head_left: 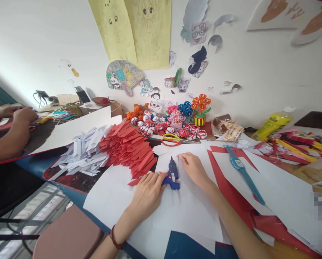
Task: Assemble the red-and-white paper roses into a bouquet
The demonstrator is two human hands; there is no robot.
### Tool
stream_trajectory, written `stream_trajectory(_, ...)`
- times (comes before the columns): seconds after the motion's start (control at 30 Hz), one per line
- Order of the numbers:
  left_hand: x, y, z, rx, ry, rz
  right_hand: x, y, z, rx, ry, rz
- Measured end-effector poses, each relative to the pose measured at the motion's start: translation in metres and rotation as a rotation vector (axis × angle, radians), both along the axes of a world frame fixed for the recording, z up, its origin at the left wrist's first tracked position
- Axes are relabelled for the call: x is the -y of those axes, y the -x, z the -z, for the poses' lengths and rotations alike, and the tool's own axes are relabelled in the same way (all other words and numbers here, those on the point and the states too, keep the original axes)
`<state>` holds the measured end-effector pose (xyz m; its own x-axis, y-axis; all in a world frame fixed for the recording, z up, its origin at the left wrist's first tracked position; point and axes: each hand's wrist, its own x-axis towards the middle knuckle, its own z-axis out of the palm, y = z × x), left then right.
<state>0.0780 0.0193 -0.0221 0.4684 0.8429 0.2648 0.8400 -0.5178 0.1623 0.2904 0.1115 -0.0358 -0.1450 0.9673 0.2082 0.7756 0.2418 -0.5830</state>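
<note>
My left hand (149, 191) is closed around the handle of a blue hot glue gun (174, 172), which lies over white paper with its dark nozzle pointing away from me and a small red light on. Just right of the nozzle, my right hand (195, 167) is closed, thumb and fingers pinched together; whatever they hold is too small to make out. Beside my left hand rises a heap of folded red paper strips (130, 145). Farther left is a pile of folded white paper strips (86, 151).
Behind the glue gun lie yellow-handled scissors (171, 137) and several red-and-white paper flowers (161, 127). A blue watch (239, 167) rests on paper at right, near a yellow bottle (273, 124). Another person's hands (23, 114) work at far left. A pink stool (69, 233) stands below.
</note>
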Motion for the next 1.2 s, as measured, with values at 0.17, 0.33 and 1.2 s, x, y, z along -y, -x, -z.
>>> stream_trajectory(0.17,0.0,-0.001,0.0,-0.035,-0.007,-0.015,0.002,0.0,-0.001,-0.001,0.016,0.003)
stream_trajectory(0.33,0.0,0.0,0.002,-0.061,-0.03,-0.012,0.004,0.0,0.001,0.01,0.009,0.005)
stream_trajectory(1.2,0.007,0.005,-0.006,-0.052,0.003,-0.033,0.019,0.004,-0.019,0.202,-0.504,0.046)
